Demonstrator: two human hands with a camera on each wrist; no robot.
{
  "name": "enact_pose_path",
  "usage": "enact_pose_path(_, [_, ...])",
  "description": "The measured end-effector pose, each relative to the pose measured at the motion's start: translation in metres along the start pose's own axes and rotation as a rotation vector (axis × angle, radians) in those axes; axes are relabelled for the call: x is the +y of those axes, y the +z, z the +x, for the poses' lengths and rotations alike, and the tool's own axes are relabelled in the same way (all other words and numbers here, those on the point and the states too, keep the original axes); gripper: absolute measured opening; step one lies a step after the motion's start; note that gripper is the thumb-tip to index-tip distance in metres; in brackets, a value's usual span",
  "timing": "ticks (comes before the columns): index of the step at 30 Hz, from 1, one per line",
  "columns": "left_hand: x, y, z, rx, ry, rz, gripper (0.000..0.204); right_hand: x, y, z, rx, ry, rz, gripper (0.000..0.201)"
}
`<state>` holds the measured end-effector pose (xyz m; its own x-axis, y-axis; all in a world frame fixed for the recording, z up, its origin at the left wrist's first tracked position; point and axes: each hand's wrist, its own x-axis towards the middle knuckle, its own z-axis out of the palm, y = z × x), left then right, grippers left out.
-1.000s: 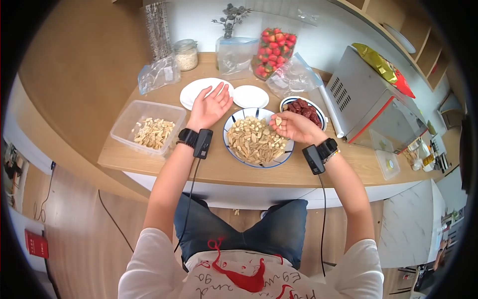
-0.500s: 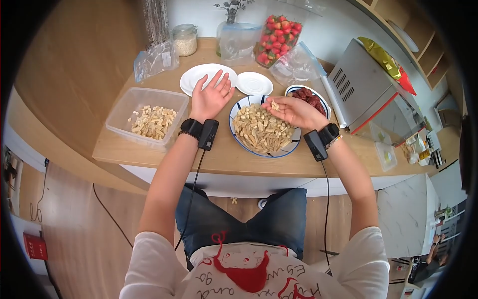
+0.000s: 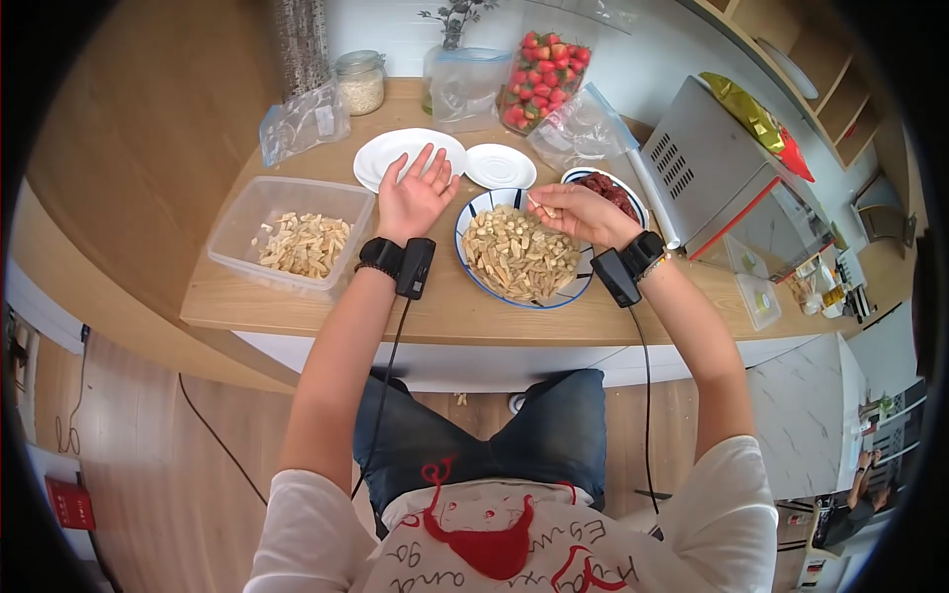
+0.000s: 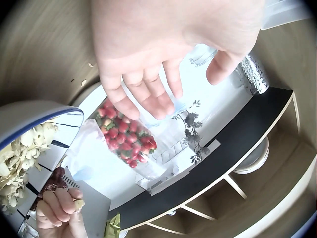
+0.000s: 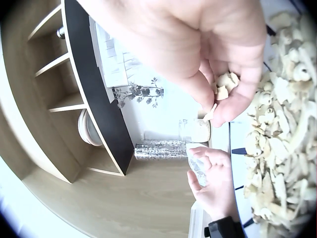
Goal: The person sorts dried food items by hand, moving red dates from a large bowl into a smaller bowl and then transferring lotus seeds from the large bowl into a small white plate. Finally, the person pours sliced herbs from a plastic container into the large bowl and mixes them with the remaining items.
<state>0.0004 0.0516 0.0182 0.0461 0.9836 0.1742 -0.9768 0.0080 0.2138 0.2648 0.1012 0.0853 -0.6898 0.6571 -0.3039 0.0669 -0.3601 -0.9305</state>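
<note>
In the head view my right hand (image 3: 583,213) is above the right rim of a blue-rimmed bowl (image 3: 587,282) of pale dried pieces (image 3: 519,259). Its fingers curl round a few pale pieces (image 5: 226,85), one pinched at the fingertips, as the right wrist view shows. My left hand (image 3: 415,198) is palm up with relaxed, spread fingers and holds nothing. It hovers beside the front of a white oval plate (image 3: 376,158), left of the bowl. A clear plastic box (image 3: 232,232) at the left holds similar pale pieces (image 3: 304,245).
A small white plate (image 3: 501,166) lies behind the bowl, and a bowl of dark red dried fruit (image 3: 605,188) sits to its right. Strawberries (image 3: 546,81), plastic bags (image 3: 306,124) and a glass jar (image 3: 360,83) stand at the back. A grey appliance (image 3: 692,148) is at the right.
My right hand's fingers have closed more round the pale pieces, and its palm has turned inward. The left hand stays raised, palm up, with little change.
</note>
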Motion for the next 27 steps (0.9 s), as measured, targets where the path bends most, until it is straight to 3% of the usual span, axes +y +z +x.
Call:
enact_pose_path(7, [-0.002,0.0,0.0,0.015,-0.008,0.016,0.046,-0.005,0.005,0.025,-0.051,0.111,0.386,0.023])
enact_pose_path(10, [-0.001,-0.002,0.0,0.013,-0.004,-0.002,0.046,-0.025,0.028,0.038,-0.105,0.009,0.269,0.027])
enact_pose_path(11, [-0.001,-0.002,0.001,0.017,0.002,0.003,0.046,-0.035,0.03,0.048,-0.209,-0.009,0.264,0.034])
enact_pose_path(14, [-0.001,-0.003,0.002,0.012,-0.004,0.004,0.045,-0.067,0.081,0.057,-0.163,-0.17,0.219,0.04])
enact_pose_path(19, [-0.002,-0.015,0.008,0.012,0.009,0.082,0.046,-0.076,0.156,0.088,-0.389,-0.067,0.14,0.049])
enact_pose_path(22, [-0.006,-0.003,0.001,-0.036,0.154,0.225,0.048,-0.067,0.195,0.108,-0.467,0.031,-0.073,0.054])
enact_pose_path(23, [-0.007,0.012,-0.006,-0.023,0.185,0.268,0.047,-0.061,0.206,0.111,-0.387,0.023,-0.139,0.06])
enact_pose_path(26, [-0.003,-0.002,0.001,-0.096,0.112,0.208,0.046,-0.058,0.208,0.107,-0.345,-0.057,-0.197,0.062])
enact_pose_path(27, [-0.001,-0.009,0.005,-0.092,0.108,0.244,0.054,-0.057,0.201,0.106,-0.35,-0.08,-0.197,0.06])
